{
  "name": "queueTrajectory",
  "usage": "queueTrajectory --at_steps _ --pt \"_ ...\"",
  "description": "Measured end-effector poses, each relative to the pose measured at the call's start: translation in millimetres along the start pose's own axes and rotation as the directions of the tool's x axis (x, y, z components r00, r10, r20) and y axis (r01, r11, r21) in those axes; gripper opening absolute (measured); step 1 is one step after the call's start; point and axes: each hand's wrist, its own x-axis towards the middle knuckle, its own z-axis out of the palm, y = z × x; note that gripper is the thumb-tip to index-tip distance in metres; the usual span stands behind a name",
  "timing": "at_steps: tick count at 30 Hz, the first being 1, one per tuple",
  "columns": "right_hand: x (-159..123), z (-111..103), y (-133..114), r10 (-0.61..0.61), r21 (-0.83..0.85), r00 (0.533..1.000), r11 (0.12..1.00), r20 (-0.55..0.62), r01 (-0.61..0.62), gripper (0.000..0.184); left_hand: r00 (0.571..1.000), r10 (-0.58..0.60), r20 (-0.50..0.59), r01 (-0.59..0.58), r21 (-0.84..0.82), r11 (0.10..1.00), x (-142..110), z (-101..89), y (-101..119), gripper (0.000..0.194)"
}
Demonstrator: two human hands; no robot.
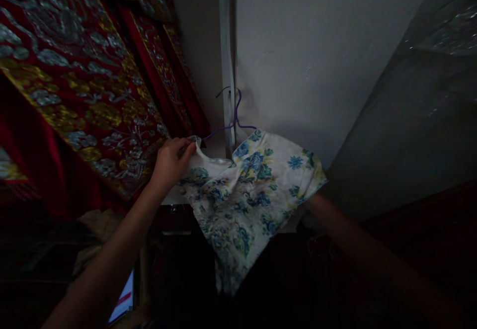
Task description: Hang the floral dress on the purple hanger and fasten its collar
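A white blouse with blue and green flowers hangs from a purple wire hanger in the middle of the head view. My left hand pinches the blouse at its left shoulder, next to the neckline, with thumb and fingers closed on the cloth. My right forearm comes in from the lower right and passes behind the blouse's right sleeve. The cloth hides my right hand and its fingers. The hanger's hook stands above the neckline, in front of the pale upright strip.
Red cloth with gold and silver embroidery hangs on the left. A pale wall stands behind the blouse, and a grey, shiny sheet-like surface covers the right side. A lit screen shows at the lower left. The lower area is very dark.
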Motion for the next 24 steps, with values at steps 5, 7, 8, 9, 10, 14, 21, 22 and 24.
queueTrajectory --at_steps 5,7,8,9,10,14,21,22,24 --pt "5.7 -15.3 5.9 0.197 0.237 0.962 0.942 0.19 -0.239 0.051 1.0 -0.021 0.002 0.021 0.084 0.996 7.8 -10.9 13.1 0.028" --pt "6.1 -22.4 -4.4 0.226 0.343 0.952 0.895 0.208 -0.287 0.044 0.999 -0.006 -0.038 0.01 0.118 0.993 13.7 -9.2 20.2 0.026" --pt "5.2 -24.4 -11.2 0.218 0.379 0.959 0.885 0.179 -0.271 0.04 0.997 0.003 -0.075 0.005 0.117 0.993 16.1 -7.9 24.2 0.025" --pt "3.2 -25.4 -18.2 0.198 0.399 0.97 0.886 0.138 -0.238 0.037 0.992 0.014 -0.121 -0.002 0.103 0.995 17.8 -6.8 28.8 0.025" --pt "-0.2 -25.9 -24.6 0.181 0.415 0.979 0.886 0.097 -0.205 0.035 0.985 0.025 -0.17 -0.012 0.078 0.997 18.5 -6.0 34.3 0.025" --pt "-31.7 -27.6 -38.1 0.108 0.418 0.981 0.908 -0.163 -0.031 0.032 0.981 -0.007 -0.192 -0.036 -0.22 0.975 11.7 -7.0 67.2 0.03" --pt "-108.7 -16.7 -61.0 -0.601 0.281 0.578 0.787 0.552 0.549 0.042 0.789 -0.151 0.595 0.613 -0.778 0.135 -25.8 -20.0 132.0 0.044" --pt "-108.9 -13.4 -63.6 -0.636 0.353 0.444 0.745 0.631 0.566 0.048 0.714 -0.171 0.678 0.693 -0.72 0.038 -33.0 -24.9 134.8 0.041" --pt "-98.2 -8.0 -62.3 -0.615 0.373 0.395 0.758 0.682 0.536 0.049 0.576 -0.212 0.79 0.802 -0.596 -0.04 -47.5 -37.7 133.2 0.038"
